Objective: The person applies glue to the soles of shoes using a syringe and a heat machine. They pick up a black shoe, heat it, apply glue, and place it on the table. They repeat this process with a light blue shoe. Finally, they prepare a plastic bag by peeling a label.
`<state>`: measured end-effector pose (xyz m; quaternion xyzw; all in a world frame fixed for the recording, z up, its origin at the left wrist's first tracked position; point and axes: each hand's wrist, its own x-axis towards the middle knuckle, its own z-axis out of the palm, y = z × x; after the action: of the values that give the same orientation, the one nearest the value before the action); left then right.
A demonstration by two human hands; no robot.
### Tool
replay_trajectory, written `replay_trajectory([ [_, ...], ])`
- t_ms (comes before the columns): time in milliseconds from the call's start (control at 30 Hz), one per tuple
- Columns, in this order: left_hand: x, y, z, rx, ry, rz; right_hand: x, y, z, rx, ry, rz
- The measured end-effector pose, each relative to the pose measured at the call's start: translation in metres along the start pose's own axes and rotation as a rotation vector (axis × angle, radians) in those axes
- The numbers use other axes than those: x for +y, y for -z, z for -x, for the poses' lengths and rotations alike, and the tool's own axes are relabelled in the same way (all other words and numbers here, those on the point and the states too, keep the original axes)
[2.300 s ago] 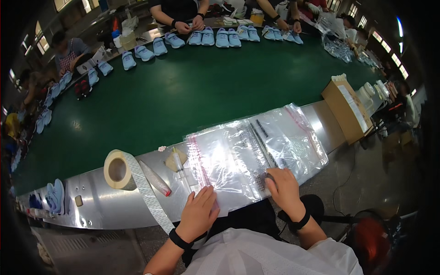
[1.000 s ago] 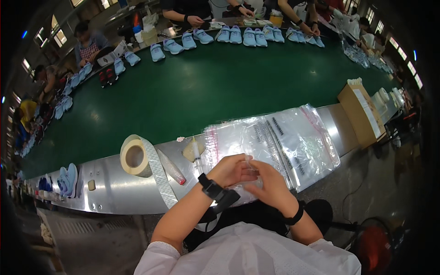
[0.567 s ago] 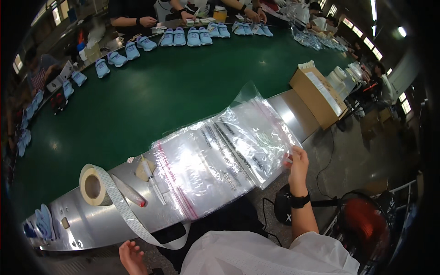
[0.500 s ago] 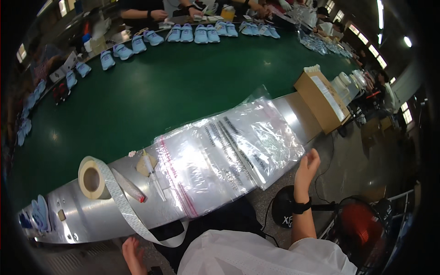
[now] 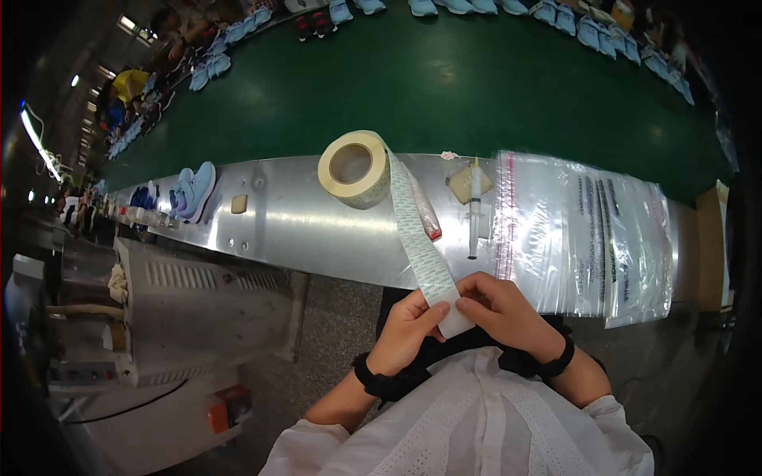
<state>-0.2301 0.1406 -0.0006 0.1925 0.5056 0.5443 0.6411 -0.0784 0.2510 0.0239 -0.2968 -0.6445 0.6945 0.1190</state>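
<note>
A roll of white stickers (image 5: 324,174) stands on the metal ledge in front of me, and its printed label strip (image 5: 422,258) runs down over the edge to my hands. My left hand (image 5: 406,333) is closed on the strip's left side, thumb on top. From the other side my right hand (image 5: 508,316) pinches the strip near its loose end. Next to the strip lies a slim whitish wrapped object with a red tip (image 5: 425,210). A syringe (image 5: 475,208) rests across a tan pad (image 5: 456,189), left of a stack of clear plastic bags (image 5: 548,238).
Beyond the ledge runs a green conveyor belt (image 5: 381,87) with blue shoes (image 5: 599,36) along its far side. More blue shoes (image 5: 194,190) sit at the ledge's left. A cardboard box (image 5: 714,246) is at the right, a metal cabinet (image 5: 190,309) at the lower left.
My view has swung to the left. Both hands, apart and away from the strip before, have come together in front of me and taken hold of the label strip.
</note>
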Motion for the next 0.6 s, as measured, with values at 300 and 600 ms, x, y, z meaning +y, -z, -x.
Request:
replay_trajectory([
  [300, 0.012, -0.004, 0.010, 0.201, -0.775, -1.040, 0.011, -0.011, -0.011, 0.034, 0.327, 0.189],
  [600, 0.027, 0.001, -0.002, 0.398, -0.633, -0.814, 0.019, -0.011, -0.010, 0.200, 0.206, 0.271],
])
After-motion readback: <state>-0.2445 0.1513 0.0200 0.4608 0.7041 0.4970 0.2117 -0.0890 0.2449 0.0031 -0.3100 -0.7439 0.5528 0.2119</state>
